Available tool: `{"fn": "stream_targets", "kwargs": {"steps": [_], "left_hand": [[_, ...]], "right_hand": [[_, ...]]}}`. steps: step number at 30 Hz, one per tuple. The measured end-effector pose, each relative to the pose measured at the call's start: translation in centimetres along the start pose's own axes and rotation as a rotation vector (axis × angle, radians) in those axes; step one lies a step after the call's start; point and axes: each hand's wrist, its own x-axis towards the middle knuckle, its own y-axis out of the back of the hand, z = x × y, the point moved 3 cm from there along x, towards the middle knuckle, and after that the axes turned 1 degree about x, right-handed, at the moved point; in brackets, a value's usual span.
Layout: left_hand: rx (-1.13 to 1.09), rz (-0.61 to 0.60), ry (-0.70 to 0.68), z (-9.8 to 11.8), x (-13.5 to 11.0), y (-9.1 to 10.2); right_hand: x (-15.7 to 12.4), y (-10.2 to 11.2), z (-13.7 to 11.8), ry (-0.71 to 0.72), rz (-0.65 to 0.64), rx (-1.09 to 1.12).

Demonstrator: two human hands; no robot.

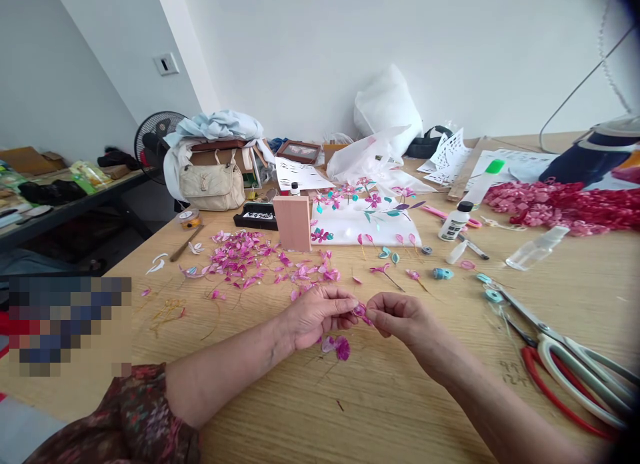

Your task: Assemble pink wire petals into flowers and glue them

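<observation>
- Left hand (320,314) and right hand (400,317) both pinching small pink petal piece (361,311), over surface (400,417).
- Looks done: flower sprays (373,201) at white pad (350,229).
- Looks left: loose petal pile (240,259).

Flower piece (361,311), middle of the frame: pink-purple
Petal heap (240,259), left of centre: magenta mixed with paler pink
Round petal (343,348), just below centre: deep magenta
Sleeve (133,421), lower left: dark brown with a reddish floral print
Scissors (563,367), lower right: silver blades, white handles and red handles
Tabletop (280,417), bottom: light brown, streaked with wood grain
Wooden block (291,225), centre: plain pinkish tan
Handbag (213,187), left of centre: cream
Black-capped bottle (456,221), right of centre: white body
</observation>
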Motion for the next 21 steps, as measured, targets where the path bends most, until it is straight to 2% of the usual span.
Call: {"fn": "stream_targets", "kwargs": {"steps": [21], "left_hand": [[-0.028, -0.007, 0.038, -0.10, 0.01, 0.06]], "right_hand": [[0.02, 0.08, 0.21, -0.001, -0.002, 0.015]]}}
